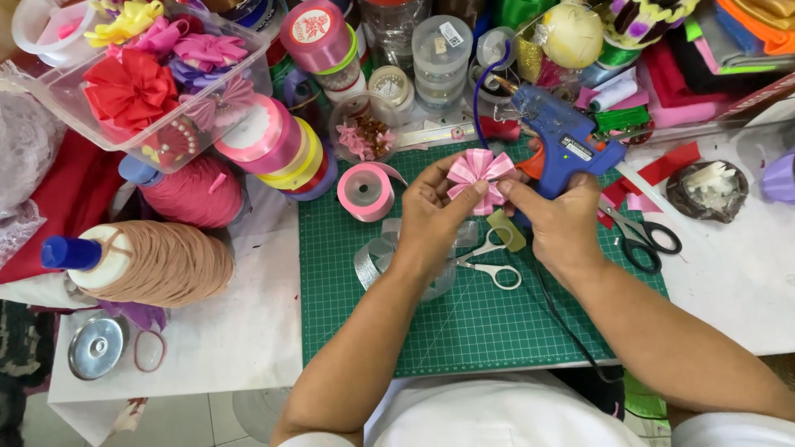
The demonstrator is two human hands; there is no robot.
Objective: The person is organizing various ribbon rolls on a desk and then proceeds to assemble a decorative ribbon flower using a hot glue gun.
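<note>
Above the green gridded cutting mat (497, 323), both hands meet on a pink gingham ribbon flower (479, 175). The left hand (432, 217) pinches the flower's lower edge between thumb and fingers. The right hand (561, 225) presses a fingertip to the flower's right side, its grip closed round the handle of a blue hot glue gun (563, 136). Small white-handled scissors (490, 261) lie on the mat just below the hands; a pink ribbon roll (366, 191) stands at the mat's left edge.

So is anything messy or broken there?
Nothing looks broken. Both hands, left and right, hold a pink bow by the glue gun. Red scraps lie loose on the table.
</note>
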